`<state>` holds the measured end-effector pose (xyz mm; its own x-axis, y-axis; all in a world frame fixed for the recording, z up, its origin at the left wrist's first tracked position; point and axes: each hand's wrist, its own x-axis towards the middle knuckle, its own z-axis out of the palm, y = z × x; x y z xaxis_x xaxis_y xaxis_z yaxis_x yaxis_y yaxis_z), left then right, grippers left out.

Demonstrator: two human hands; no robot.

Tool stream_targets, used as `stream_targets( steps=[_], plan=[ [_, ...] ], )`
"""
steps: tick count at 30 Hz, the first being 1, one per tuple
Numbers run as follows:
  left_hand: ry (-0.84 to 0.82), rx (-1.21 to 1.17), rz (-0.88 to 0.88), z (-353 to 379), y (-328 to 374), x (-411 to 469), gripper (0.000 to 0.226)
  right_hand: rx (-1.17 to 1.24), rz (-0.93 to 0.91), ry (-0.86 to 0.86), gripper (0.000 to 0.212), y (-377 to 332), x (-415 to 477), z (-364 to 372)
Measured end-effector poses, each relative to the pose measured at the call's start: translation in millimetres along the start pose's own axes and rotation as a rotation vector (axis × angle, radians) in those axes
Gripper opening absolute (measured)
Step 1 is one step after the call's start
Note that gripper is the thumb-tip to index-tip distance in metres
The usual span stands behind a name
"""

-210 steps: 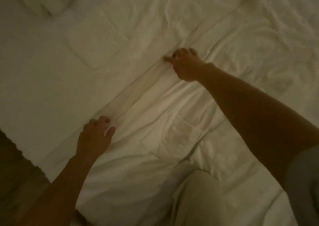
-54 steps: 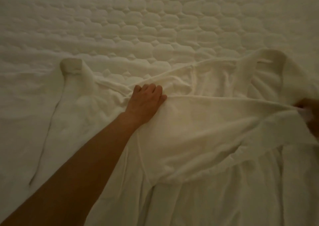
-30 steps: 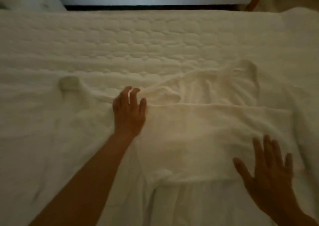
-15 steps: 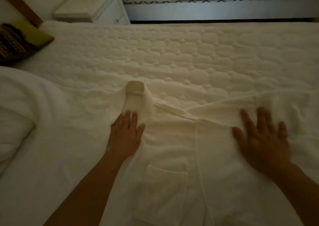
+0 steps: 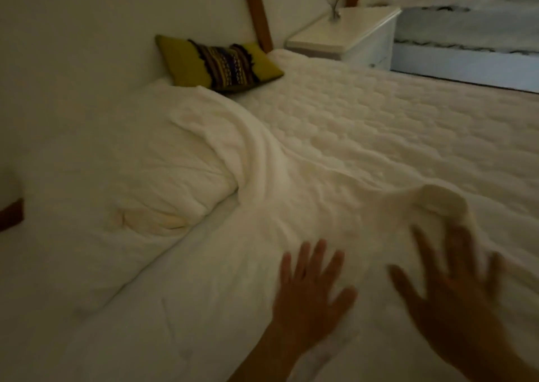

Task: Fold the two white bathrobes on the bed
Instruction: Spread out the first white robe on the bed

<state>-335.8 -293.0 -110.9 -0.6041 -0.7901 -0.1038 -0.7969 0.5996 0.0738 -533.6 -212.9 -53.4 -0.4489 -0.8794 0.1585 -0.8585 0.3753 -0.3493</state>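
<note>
A white bathrobe point(image 5: 335, 215) lies spread on the quilted bed point(image 5: 408, 125), and its rolled sleeve cuff point(image 5: 440, 201) stands up at the right. My left hand point(image 5: 309, 297) hovers flat over the robe with fingers spread, holding nothing. My right hand point(image 5: 449, 291) is blurred by motion just below the cuff, fingers apart. A second mass of white cloth point(image 5: 163, 183) lies bunched to the left, running toward the headboard; I cannot tell if it is the other bathrobe.
A yellow-green cushion with a dark striped band point(image 5: 218, 62) leans at the head of the bed. A white nightstand point(image 5: 347, 34) stands beyond the bed's far corner. Wooden posts point(image 5: 258, 11) rise against the wall.
The view has swung left toward the headboard. Both hands have lifted off the robe's chest and moved left; the sleeve cuff now sits above my right hand instead of my left.
</note>
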Motion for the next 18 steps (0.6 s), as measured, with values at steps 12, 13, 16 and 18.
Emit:
stream_targets(
  steps=[12, 13, 16, 18],
  plan=[
    [0.222, 0.107, 0.045, 23.9, -10.1, 26.6, 0.065, -0.096, 0.045, -0.248, 0.081, -42.6, 74.1, 98.2],
    [0.262, 0.154, 0.022, 28.8, -14.7, 28.3, 0.061, -0.071, 0.056, -0.243, 0.08, -44.6, 74.3, 99.0],
    [0.254, 0.088, -0.068, 14.5, -27.0, 37.3, 0.051, -0.07, 0.086, -0.148, 0.077, -51.8, 74.4, 104.2],
    [0.242, 0.009, -0.113, 16.1, -24.0, 33.1, 0.046, -0.058, 0.132, -0.126, 0.076, -55.0, 77.4, 104.1]
  ],
)
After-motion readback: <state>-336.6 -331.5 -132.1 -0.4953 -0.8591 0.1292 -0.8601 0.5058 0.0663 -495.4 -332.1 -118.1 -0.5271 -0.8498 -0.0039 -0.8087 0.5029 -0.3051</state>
